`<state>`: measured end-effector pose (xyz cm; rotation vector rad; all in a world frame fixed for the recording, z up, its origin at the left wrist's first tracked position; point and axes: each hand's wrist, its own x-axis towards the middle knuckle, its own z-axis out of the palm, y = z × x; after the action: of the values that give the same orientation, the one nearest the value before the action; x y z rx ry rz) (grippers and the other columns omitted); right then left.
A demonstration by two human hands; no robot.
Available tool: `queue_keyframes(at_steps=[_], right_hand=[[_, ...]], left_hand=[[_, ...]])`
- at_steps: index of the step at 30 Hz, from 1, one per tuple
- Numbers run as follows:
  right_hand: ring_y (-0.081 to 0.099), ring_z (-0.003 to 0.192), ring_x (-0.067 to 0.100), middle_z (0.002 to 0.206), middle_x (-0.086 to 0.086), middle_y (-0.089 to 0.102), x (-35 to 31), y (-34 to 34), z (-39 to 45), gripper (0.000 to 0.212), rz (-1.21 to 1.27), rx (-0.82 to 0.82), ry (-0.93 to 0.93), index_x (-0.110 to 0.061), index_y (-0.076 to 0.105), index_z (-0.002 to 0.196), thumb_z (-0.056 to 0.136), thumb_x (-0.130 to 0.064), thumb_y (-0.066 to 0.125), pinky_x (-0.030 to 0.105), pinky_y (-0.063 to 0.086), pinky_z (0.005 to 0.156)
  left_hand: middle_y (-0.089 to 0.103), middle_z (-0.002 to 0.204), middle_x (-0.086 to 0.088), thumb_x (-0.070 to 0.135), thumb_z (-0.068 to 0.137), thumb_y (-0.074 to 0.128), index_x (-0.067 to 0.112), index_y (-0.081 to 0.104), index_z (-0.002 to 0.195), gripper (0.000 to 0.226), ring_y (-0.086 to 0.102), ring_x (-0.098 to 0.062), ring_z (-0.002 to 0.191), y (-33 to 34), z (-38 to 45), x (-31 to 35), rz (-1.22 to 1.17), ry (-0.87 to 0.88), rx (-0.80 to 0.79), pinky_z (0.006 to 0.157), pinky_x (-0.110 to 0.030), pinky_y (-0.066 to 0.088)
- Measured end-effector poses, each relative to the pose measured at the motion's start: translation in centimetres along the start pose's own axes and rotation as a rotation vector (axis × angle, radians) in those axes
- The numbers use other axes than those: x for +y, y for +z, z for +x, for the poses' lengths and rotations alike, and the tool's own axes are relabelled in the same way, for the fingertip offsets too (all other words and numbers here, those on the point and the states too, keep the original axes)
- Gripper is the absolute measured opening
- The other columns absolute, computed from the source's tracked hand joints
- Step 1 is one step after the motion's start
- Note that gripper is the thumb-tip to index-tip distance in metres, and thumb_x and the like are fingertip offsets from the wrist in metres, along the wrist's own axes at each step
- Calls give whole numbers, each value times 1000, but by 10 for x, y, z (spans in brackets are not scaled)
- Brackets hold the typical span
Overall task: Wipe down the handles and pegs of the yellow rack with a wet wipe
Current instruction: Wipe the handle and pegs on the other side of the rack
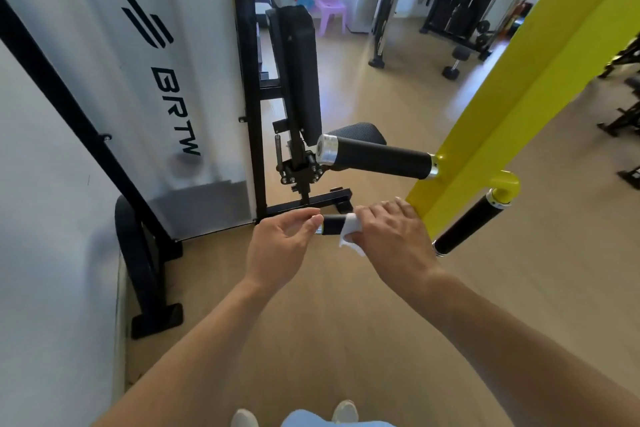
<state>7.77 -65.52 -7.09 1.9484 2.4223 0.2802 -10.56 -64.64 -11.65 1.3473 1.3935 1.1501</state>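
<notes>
Leftward of the right hand (391, 236), by which the wipe (349, 229) is clenched round the handle (332, 222), the bare horizontal length is met by the left hand (277, 250), grasp undeterminable.

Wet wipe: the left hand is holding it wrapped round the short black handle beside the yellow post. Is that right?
Not quite: the head view shows the right hand, not the left, holding the wet wipe wrapped round the short black handle beside the yellow post. The left hand only pinches the handle's free end.
</notes>
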Motion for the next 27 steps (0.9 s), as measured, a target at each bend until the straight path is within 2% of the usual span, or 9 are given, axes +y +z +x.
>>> queue_keyframes(at_steps=[5, 7, 10, 13, 15, 18, 20, 22, 27], right_hand=[[67, 104, 25, 111, 4, 71, -6, 11, 11, 38, 141, 52, -198, -15, 62, 117, 94, -45, 59, 39, 42, 105], [67, 105, 22, 111, 1, 71, -10, 12, 19, 35, 218, 35, -275, -16, 61, 115, 96, -45, 56, 38, 38, 109], [61, 114, 24, 118, 3, 67, -1, 4, 19, 31, 102, -39, -268, -16, 56, 120, 100, -39, 49, 42, 25, 116], [56, 115, 33, 117, 13, 65, 19, -5, 11, 30, -216, -145, -158, -9, 51, 124, 99, -18, 38, 49, 16, 119], [59, 107, 35, 109, 14, 66, 25, -10, 9, 30, -345, -149, -144, -7, 52, 120, 98, -17, 35, 51, 16, 118], [62, 102, 31, 106, 12, 67, 14, -6, 17, 30, -197, -116, -225, -9, 54, 117, 99, -30, 42, 49, 17, 119], [64, 101, 30, 104, 11, 68, -1, 4, 25, 30, -14, -65, -313, -9, 55, 115, 99, -33, 49, 47, 22, 119], [64, 104, 32, 106, 12, 68, -9, 10, 29, 28, 59, -21, -348, -8, 54, 115, 98, -30, 52, 48, 24, 118], [51, 122, 42, 116, 23, 62, 19, -7, 9, 38, -493, -101, -191, 2, 48, 127, 98, -14, 30, 57, 0, 121]], left_hand=[[77, 99, 17, 40, 91, 70, 34, 77, 108, 20, 73, -2, 89, 7, 0, 4, 117, 39, 23, 79, -29, 61], [77, 101, 18, 43, 91, 67, 35, 76, 111, 23, 72, -1, 93, 6, 0, 3, 161, 74, 7, 82, -33, 62], [76, 101, 20, 49, 89, 67, 36, 76, 109, 26, 71, -1, 93, 6, 1, 4, 212, 59, 30, 83, -37, 61], [77, 100, 19, 47, 90, 67, 37, 76, 107, 22, 68, -7, 74, 11, -1, 6, 176, 15, 40, 69, -37, 61], [77, 101, 14, 43, 93, 67, 33, 76, 111, 23, 59, -4, 62, 14, -2, 5, 135, 8, 58, 58, -27, 54], [79, 88, 9, 40, 93, 67, 30, 76, 112, 23, 50, -1, 47, 15, -4, 8, 119, -13, 102, 48, -25, 46], [79, 90, 11, 45, 91, 66, 33, 77, 110, 25, 60, 3, 56, 14, -3, 8, 142, -18, 108, 55, -29, 54], [78, 95, 17, 52, 87, 63, 38, 76, 109, 30, 71, 0, 80, 12, -3, 7, 158, -19, 105, 74, -36, 61], [75, 92, 20, 44, 93, 66, 34, 76, 112, 24, 73, -20, 87, 10, -5, 11, 186, -17, 122, 81, -48, 60]])
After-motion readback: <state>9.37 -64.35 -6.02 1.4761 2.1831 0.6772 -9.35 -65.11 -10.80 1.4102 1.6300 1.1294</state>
